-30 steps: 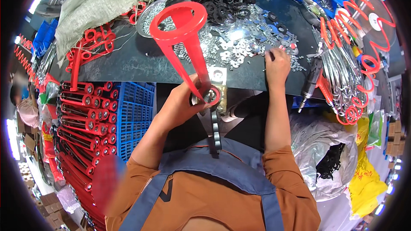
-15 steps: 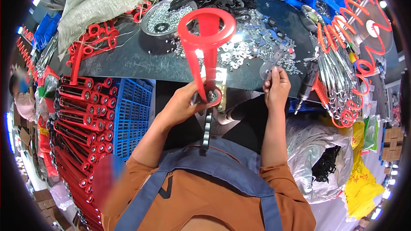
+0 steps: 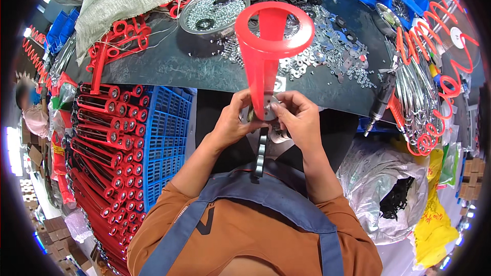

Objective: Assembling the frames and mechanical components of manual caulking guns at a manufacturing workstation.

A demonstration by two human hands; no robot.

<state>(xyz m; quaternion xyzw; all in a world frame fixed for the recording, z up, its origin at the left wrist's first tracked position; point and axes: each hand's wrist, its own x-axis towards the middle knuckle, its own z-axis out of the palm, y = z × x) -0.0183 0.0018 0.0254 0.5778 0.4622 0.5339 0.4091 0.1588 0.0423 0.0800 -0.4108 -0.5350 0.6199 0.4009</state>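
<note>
A red caulking gun frame (image 3: pixel 255 71) stands tilted up before me, its wide open ring at the top. My left hand (image 3: pixel 232 122) is closed around its lower end. A black handle strip (image 3: pixel 261 153) hangs down below that end. My right hand (image 3: pixel 303 121) is closed in a pinch on a thin round metal disc (image 3: pixel 270 108), which lies against the lower end of the frame. The right fingertips hide part of the disc. Whether the disc is seated there I cannot tell.
On the dark bench (image 3: pixel 169 71) lie loose washers and plates (image 3: pixel 342 53), a metal bowl of small parts (image 3: pixel 215 15) and a woven sack (image 3: pixel 128 5). A blue crate (image 3: pixel 166 143) and stacked red frames (image 3: pixel 112 163) stand left. A power screwdriver (image 3: pixel 381 102) hangs right near coiled red hoses (image 3: pixel 447 82).
My right hand has brought the disc left from the bench edge to the lower end of the frame. The view has shifted slightly, and my left hand keeps its hold.
</note>
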